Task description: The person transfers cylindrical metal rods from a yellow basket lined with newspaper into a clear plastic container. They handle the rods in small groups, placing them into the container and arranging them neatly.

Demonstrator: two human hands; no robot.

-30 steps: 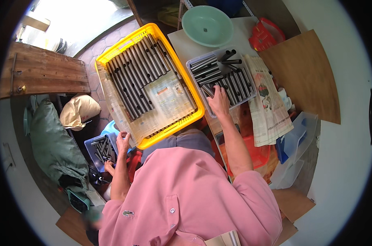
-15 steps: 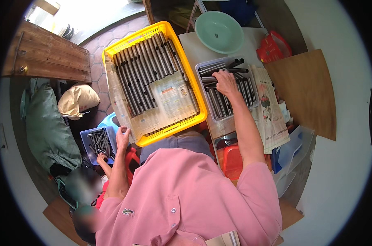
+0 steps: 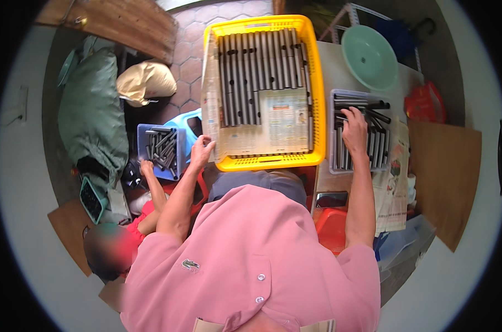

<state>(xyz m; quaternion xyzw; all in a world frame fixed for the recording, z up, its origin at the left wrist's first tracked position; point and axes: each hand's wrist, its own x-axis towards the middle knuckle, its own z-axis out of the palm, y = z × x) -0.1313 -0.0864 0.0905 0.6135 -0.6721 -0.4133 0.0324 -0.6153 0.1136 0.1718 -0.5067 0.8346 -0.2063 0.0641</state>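
Right hand (image 3: 355, 131) was in the clear bin (image 3: 332, 141), fingers curled over loose tubes (image 3: 378, 148); couldn't tell if it gripped 1. Left hand (image 3: 202, 150) sat half-open at the paper (image 3: 284, 116) edge by the yellow crate (image 3: 318, 110), hold unclear. Crate tubes (image 3: 240, 83) lay side by side on that paper; 1 co-worker's hand (image 3: 146, 167) was at the blue bin (image 3: 181, 152).

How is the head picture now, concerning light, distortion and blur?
Head view, light: a washed-out strip at the top edge, pale shine streaks on the tubes; head view, distortion: a black rounded border, the wooden board near the right rim bowed; head view, blur: the co-worker's head smeared beyond detail, left hand and right hand readable but slightly soft.
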